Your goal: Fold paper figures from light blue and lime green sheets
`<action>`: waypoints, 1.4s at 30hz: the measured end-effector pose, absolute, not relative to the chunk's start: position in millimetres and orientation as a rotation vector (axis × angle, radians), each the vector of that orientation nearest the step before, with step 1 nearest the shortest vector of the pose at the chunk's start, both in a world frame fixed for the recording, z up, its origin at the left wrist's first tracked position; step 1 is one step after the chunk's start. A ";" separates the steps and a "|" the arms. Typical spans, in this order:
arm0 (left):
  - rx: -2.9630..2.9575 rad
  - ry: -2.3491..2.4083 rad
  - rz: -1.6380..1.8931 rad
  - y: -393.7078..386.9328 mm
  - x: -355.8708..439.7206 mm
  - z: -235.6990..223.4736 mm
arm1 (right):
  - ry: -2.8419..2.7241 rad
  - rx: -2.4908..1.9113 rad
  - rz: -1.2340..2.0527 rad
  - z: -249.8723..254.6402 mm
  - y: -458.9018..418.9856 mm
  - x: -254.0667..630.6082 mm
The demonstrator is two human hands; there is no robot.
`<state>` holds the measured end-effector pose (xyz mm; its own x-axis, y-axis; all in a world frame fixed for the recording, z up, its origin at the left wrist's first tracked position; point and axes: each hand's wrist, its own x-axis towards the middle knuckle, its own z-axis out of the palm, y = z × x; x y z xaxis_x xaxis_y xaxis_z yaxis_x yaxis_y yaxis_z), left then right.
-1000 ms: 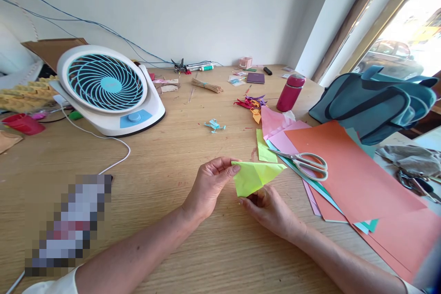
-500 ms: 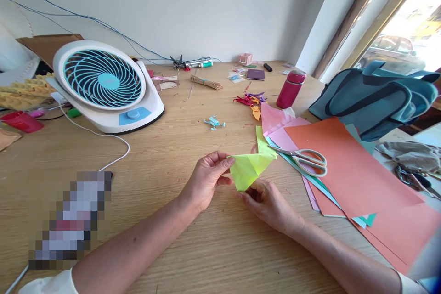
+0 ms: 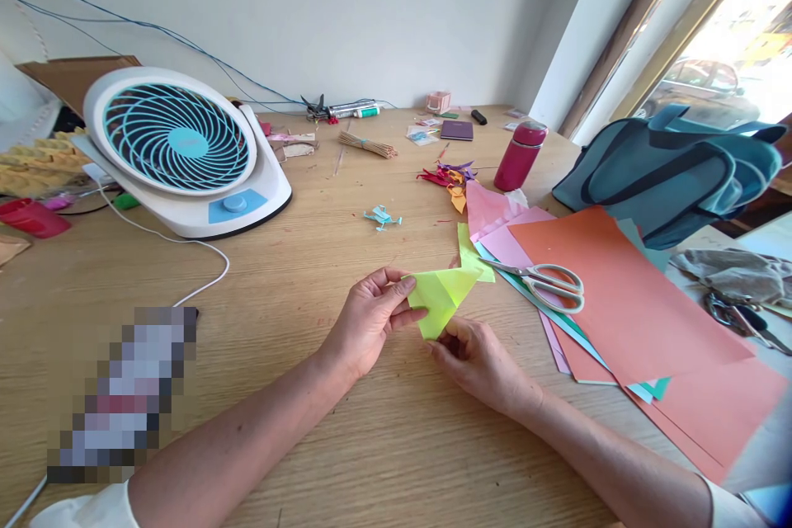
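A folded piece of yellow-green paper (image 3: 442,294) is held up above the wooden table, coming to a point on its right side. My left hand (image 3: 374,313) pinches its left corner between thumb and fingers. At the bottom corner, my right hand (image 3: 473,359) grips the paper with curled fingers; its fingertips are partly hidden. Just behind lies another strip of yellow-green paper (image 3: 469,247). Scissors (image 3: 550,287) with pale handles rest to the right on a stack of coloured sheets (image 3: 649,305). Beyond my hands sits a small light-blue folded paper figure (image 3: 382,218).
On the left stand a white fan (image 3: 186,148) and, nearer, a blurred-out flat object (image 3: 124,396) with a cable. A red bottle (image 3: 521,155), a teal bag (image 3: 668,173) and colourful paper pieces (image 3: 451,179) are at the right. A bundle of thin sticks (image 3: 368,144) lies farther back.
The held paper has shifted slightly left and its pointed end has dropped a little, showing more of the strip behind. Both hands keep their grip. The whole view has shifted slightly.
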<state>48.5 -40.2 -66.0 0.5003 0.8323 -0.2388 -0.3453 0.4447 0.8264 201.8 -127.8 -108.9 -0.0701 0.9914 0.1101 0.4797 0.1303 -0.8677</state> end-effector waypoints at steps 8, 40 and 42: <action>0.846 0.719 0.823 -44.3 49.7 -67.4 | -1.612 -1.447 0.887 -108.5 -128.7 202.4; 1.073 0.696 0.777 -77.6 53.2 -68.7 | -0.915 -1.055 1.198 -85.3 -133.2 209.5; 1.090 0.693 0.773 -78.6 53.9 -67.9 | -0.860 -1.060 1.200 -87.8 -133.6 206.1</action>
